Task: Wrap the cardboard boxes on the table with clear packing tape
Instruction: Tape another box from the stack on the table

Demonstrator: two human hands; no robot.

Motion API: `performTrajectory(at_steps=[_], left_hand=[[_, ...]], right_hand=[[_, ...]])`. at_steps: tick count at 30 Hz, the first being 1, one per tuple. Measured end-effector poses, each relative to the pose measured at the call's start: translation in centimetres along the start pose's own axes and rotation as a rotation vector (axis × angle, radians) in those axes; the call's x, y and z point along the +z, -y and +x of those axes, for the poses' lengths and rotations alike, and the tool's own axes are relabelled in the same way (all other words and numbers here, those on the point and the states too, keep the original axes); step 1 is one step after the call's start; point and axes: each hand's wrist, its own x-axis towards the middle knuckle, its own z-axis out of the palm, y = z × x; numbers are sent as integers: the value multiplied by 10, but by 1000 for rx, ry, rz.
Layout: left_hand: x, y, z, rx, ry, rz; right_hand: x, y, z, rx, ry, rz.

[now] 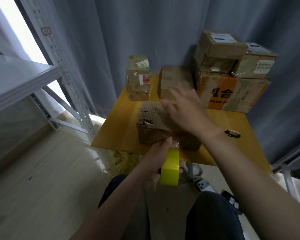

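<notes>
A corrugated box sits at the middle of the yellow worktop. Its flaps are closed, so what it holds cannot be seen, and its top is ragged, with a torn patch near its left corner. At 6 o'clock from it, just off the worktop's near edge, the left hand has its grip clamped on a yellow tape roll. The fingers are wrapped round the roll, and the thumb reaches up to press on the lower near face of the box, where a glossy strip of clear tape lies. The right hand is over the box's top toward 1 o'clock. Its grip is apart, with the fingers spread and straight and nothing held (it is motion-blurred, so whether it touches the cardboard cannot be told). At 11 o'clock on the worktop stands a small stack of boxes, taped and labelled. At 12 o'clock is a plain brown box. At 1 to 2 o'clock is a large box with an orange panel, and it carries two smaller labelled boxes on top, one toward the left and one toward the right. All of these are shut, so their contents are hidden. A small dark and white object lies on the worktop at 3 o'clock, well apart from the corrugated box. A grey curtain hangs behind, a metal shelf rack stands at 9 o'clock, and a phone lies on the floor near the person's knees.
</notes>
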Motion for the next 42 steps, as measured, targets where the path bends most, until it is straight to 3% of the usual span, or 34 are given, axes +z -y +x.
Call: performTrajectory(at_steps=[4,9,12,22,29,36,42], left_hand=[[1,5,6,25,-55,83],[1,3,7,23,-85,141],[-2,2,9,-25,-35,127],[-6,16,23,-8,-90,133],[-9,18,27,-61,-40,103],[-10,24,35,-53,-65,115],[-5,22,32,-11,-83,156]], right_hand=[[26,9,-46,-12,306,-108],[36,-1,-26,32,406,-138],[47,-4,-10,69,372,-166],[58,-7,15,79,216,-176],[42,-12,54,121,317,-119],[55,-18,63,118,281,-131],[60,-26,64,121,81,-44]])
